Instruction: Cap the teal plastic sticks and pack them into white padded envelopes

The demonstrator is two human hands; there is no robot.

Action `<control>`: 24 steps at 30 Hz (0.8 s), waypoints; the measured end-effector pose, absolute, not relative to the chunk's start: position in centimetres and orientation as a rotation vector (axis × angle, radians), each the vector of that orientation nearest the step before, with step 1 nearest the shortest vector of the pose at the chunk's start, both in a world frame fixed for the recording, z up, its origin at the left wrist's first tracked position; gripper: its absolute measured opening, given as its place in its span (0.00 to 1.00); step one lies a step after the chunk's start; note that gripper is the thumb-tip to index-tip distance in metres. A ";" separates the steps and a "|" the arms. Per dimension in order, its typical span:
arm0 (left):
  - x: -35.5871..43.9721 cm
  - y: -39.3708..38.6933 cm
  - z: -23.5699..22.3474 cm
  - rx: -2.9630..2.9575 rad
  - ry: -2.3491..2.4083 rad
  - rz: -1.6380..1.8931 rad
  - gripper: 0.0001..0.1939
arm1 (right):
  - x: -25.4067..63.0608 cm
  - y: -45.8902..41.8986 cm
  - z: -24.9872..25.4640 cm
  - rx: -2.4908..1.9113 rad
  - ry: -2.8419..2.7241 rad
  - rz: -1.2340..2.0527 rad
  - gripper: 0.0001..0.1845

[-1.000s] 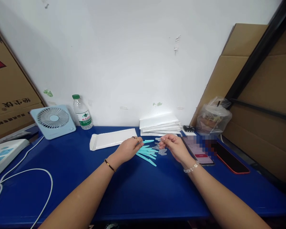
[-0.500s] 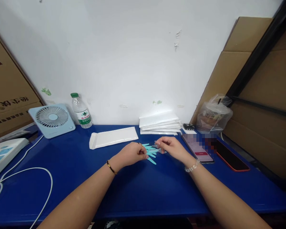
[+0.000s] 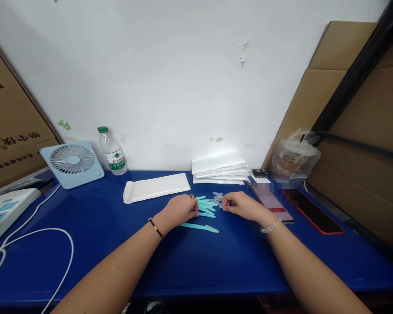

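Observation:
A small pile of turquoise plastic sticks (image 3: 207,206) lies on the blue table (image 3: 196,257). One more turquoise stick (image 3: 199,227) lies alone just in front of it. My left hand (image 3: 180,209) rests on the table at the pile's left edge, fingers curled onto the sticks. My right hand (image 3: 240,205) is curled with its fingertips pinched at some small clear plastic caps (image 3: 218,197) to the right of the pile. What each hand holds is too small to make out.
A white padded envelope (image 3: 155,187) lies behind my left hand, and a stack of them (image 3: 220,169) sits by the wall. A fan (image 3: 72,163), a water bottle (image 3: 112,152), two phones (image 3: 271,200) and a bagged drink (image 3: 294,158) surround the spot. White cables (image 3: 36,237) lie at left.
Both hands came down from mid-air onto the table. One turquoise stick now lies apart, in front of the pile.

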State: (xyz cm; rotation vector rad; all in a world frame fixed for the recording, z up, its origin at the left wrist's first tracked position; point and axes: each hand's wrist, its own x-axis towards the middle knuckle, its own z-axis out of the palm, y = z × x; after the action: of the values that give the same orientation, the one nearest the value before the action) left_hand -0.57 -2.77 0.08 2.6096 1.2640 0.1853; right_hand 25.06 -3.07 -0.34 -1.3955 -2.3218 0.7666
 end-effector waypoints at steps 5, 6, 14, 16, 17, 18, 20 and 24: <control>-0.7 -2.6 0.3 2.461 1.339 0.285 0.08 | 25.2 -3.2 0.3 -1.242 -2.147 1.188 0.13; -0.7 -2.5 0.4 2.451 1.346 0.303 0.08 | 25.1 -3.3 0.4 -1.225 -2.129 1.207 0.14; -0.7 -2.4 0.1 2.449 1.319 0.347 0.07 | 24.3 -3.6 0.5 -1.208 -2.110 1.201 0.16; -0.8 -2.4 0.1 2.451 1.316 0.355 0.07 | 24.2 -3.7 0.5 -1.221 -2.121 1.177 0.16; -0.8 -2.4 0.1 2.448 1.323 0.357 0.07 | 24.3 -3.7 0.6 -1.228 -2.123 1.164 0.17; -0.8 -2.4 0.1 2.443 1.333 0.355 0.08 | 24.3 -3.7 0.6 -1.233 -2.124 1.153 0.17; -0.9 -2.4 0.3 2.433 1.353 0.349 0.08 | 24.3 -3.7 0.7 -1.241 -2.126 1.136 0.18; -0.6 -2.8 0.6 2.449 1.323 0.340 0.09 | 23.9 -3.9 0.6 -1.247 -2.141 1.114 0.16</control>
State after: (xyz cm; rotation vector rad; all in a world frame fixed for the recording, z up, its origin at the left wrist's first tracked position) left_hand -0.58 -2.78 0.59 2.4488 1.3230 0.3405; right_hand 23.86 -3.89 0.58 -1.2469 -2.1414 1.1136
